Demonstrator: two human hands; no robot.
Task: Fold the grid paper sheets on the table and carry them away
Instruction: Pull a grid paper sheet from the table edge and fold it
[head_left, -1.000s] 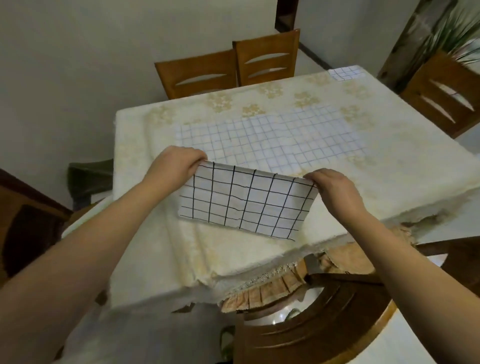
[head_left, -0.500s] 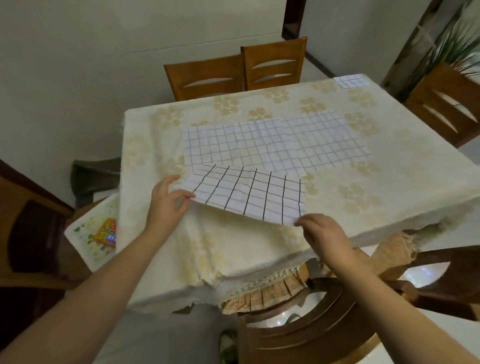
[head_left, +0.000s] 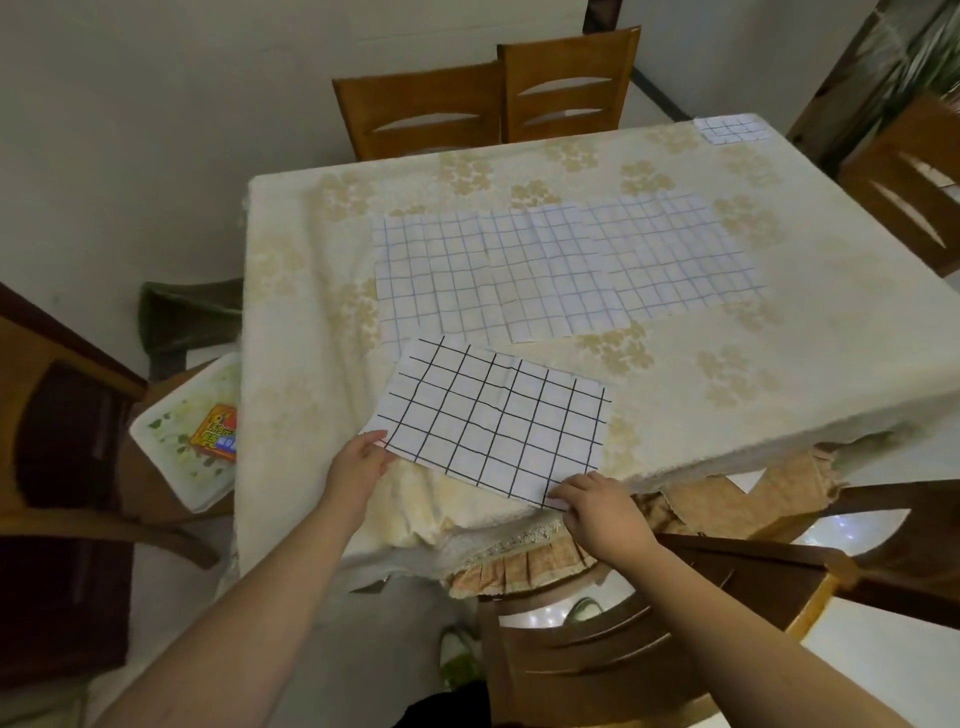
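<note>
A white sheet with a bold black grid (head_left: 493, 421) lies flat near the front edge of the table (head_left: 779, 374). My left hand (head_left: 358, 467) pinches its near left corner, and my right hand (head_left: 597, 506) pinches its near right corner. Behind it, several sheets of fine blue grid paper (head_left: 561, 270) lie spread side by side and overlapping in the middle of the cream flowered tablecloth. A small piece of grid paper (head_left: 730, 129) sits at the far right corner.
Two wooden chairs (head_left: 488, 98) stand at the far side, another chair (head_left: 904, 176) at the right, and a dark chair (head_left: 623, 639) just below my hands. At the left, a white tray (head_left: 182, 441) holding a colourful box rests on a chair seat.
The black-grid sheet was held up folded over a second ago. It has been swung down and now lies flat on the cloth, with my hands moved to its near corners.
</note>
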